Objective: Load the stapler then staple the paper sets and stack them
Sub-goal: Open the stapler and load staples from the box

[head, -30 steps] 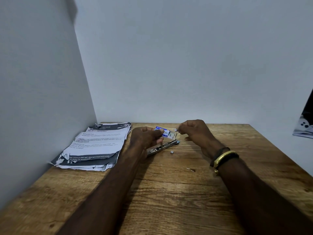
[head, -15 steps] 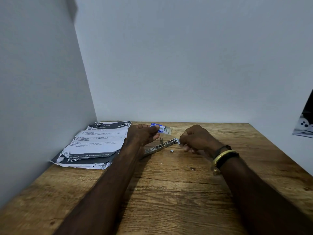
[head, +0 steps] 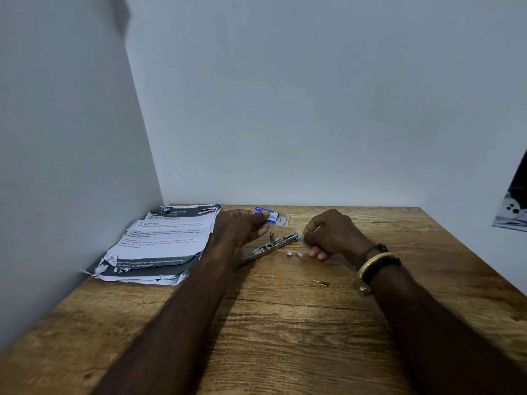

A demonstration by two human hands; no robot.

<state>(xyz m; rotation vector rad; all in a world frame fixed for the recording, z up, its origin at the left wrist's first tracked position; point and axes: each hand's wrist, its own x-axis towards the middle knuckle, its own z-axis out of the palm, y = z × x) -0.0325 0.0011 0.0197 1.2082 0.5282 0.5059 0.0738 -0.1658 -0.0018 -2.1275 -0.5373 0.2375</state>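
An open metal stapler (head: 269, 248) lies flat on the wooden table (head: 285, 323), its tray facing up. My left hand (head: 242, 228) is raised just behind it and grips a small blue staple box (head: 271, 217). My right hand (head: 328, 235) is curled, and its fingertips pinch a small staple strip at the stapler's far tip (head: 298, 237). Two short staple pieces (head: 294, 254) lie on the wood beside that hand. The paper sets (head: 162, 243) sit in a rumpled pile at the left, against the wall.
A loose bent staple (head: 320, 283) lies on the table near my right wrist, which wears a gold bangle and dark band (head: 373, 266). Walls close the left and back sides. A dark printed object (head: 513, 209) hangs at the right edge.
My right hand came down from the staple box to the stapler's tip. My left hand drew the box slightly left and back. A second staple piece now lies on the table.
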